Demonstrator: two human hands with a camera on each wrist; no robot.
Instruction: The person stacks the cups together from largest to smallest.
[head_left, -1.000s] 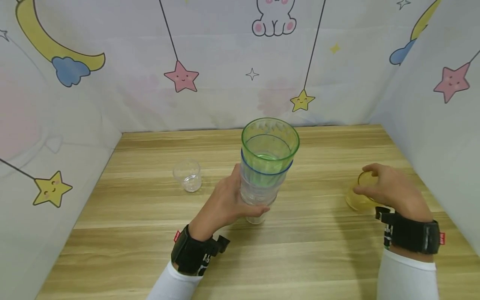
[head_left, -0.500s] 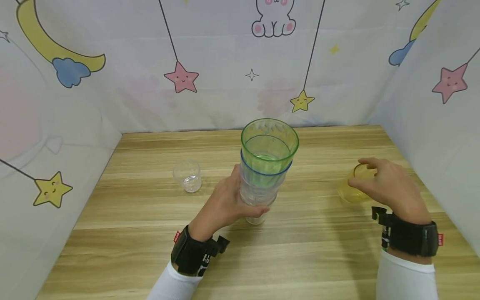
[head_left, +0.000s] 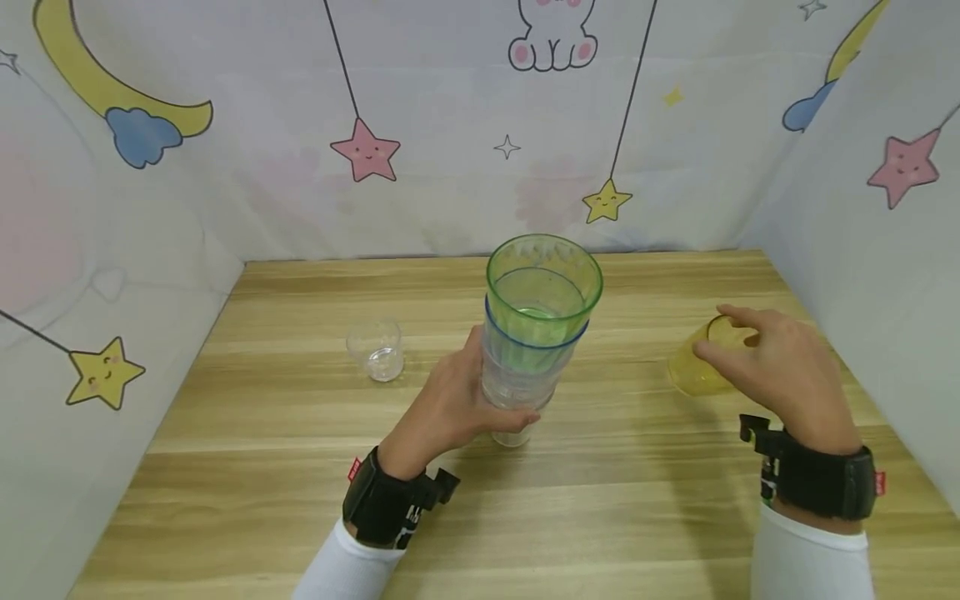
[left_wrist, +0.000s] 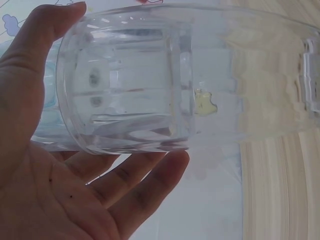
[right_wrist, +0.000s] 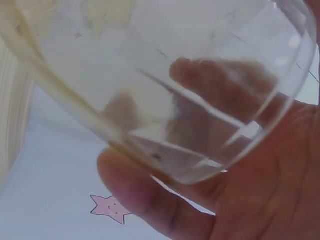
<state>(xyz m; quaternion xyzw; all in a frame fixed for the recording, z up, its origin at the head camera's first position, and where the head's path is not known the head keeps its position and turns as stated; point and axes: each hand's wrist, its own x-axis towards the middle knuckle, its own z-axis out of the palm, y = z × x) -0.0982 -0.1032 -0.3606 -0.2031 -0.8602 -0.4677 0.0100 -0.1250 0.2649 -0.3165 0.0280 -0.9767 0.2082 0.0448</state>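
My left hand (head_left: 450, 408) grips a tall stack of nested glasses around its lower part. On top is a green-rimmed glass (head_left: 543, 292), then a blue-rimmed glass (head_left: 525, 358), with clear glass below. The left wrist view shows the thumb and fingers around a clear glass (left_wrist: 135, 75); whether the stack touches the table, I cannot tell. At the right, my right hand (head_left: 783, 367) pinches a yellow glass (head_left: 693, 367) by its narrower end, the wider end tilted down and left. Fingers show through that yellow glass (right_wrist: 150, 100) in the right wrist view.
A small clear glass (head_left: 384, 358) stands on the wooden table (head_left: 300, 500), left of the stack. White fabric walls (head_left: 435, 208) with printed stars and moons enclose the table at the back and both sides.
My right hand has moved a little left and away from me, carrying the yellow glass with it. The left hand and its stack stay in place.
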